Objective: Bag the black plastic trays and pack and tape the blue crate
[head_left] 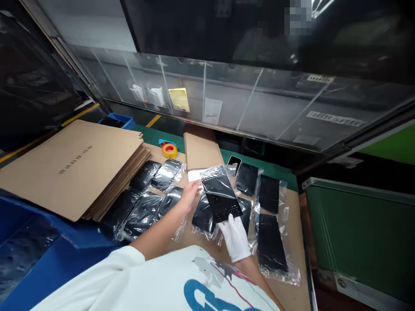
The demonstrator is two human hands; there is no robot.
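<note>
A flat black panel with rows of small slots (223, 207) is partly inside a clear plastic bag (215, 179); its lower end sticks out bare. Bare fingers of my left hand (189, 195) close on the bag's left edge. My right hand (236, 237), in a white glove, grips the panel's exposed lower end, thumb on top. Beneath and around them lie several bagged black panels (269, 194), some at the left (144, 211) and some at the right (272, 244), on brown cardboard.
Stacked cardboard sheets (65, 164) rest at the left above a blue bin (65, 268). Behind my hands are a roll of yellow tape (169, 150), a phone (234, 164) and a cardboard piece (201, 149). Clear pockets (227, 99) hang across the back; a green conveyor belt (363, 233) stands right.
</note>
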